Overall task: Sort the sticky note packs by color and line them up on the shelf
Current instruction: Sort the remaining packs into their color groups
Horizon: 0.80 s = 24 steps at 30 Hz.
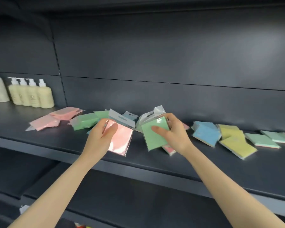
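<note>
Holding two packs at centre frame, both raised just above the dark grey metal shelf. In the left hand: a square pink sticky note pack in clear wrap, pinched with the thumb on its face and the fingers curled behind, hanger tab pointing up and away. In the right hand: a square green sticky note pack in the same wrap, gripped likewise, thumb across the front, tab tilted toward the upper left. Held just beside each other; cannot tell whether touching.

Lying on the shelf left of centre: a loose heap of pink packs, and, closer to the grips, a heap of green packs. Both leftward of both hands. Judging from that: a short, direct reach for the left hand to the pink heap; for the right hand, a reach across toward the green heap, close by the other wrist.

Right of centre, overlapping and not yet lined up: a blue pack, yellow packs, mint packs. At far left, cream pump bottles.
</note>
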Motion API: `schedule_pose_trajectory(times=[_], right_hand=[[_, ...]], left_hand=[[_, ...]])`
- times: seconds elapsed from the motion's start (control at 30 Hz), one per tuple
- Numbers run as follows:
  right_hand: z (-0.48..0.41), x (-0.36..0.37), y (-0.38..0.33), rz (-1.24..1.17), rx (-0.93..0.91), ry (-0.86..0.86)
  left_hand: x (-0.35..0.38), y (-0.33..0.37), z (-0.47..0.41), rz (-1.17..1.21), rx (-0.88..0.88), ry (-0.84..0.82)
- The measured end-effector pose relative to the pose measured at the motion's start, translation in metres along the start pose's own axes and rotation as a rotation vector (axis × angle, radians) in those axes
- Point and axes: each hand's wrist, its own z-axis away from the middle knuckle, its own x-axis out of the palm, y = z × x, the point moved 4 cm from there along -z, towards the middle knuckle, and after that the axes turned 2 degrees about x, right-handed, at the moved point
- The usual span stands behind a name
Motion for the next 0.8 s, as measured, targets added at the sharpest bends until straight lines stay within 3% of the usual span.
schedule_pose_trajectory(times=[0.4,0.8], right_hand=[[-0.092,0.134,-0.021,0.038,-0.046,-0.108],[-0.209,0.218,-0.006,0.175,-0.047,-0.198]], left_hand=[[-0.113,-0.068,-0.068,0.052,-0.158,0.142],[-0.159,-0.129,-0.168,0.020,-0.111,0.262]])
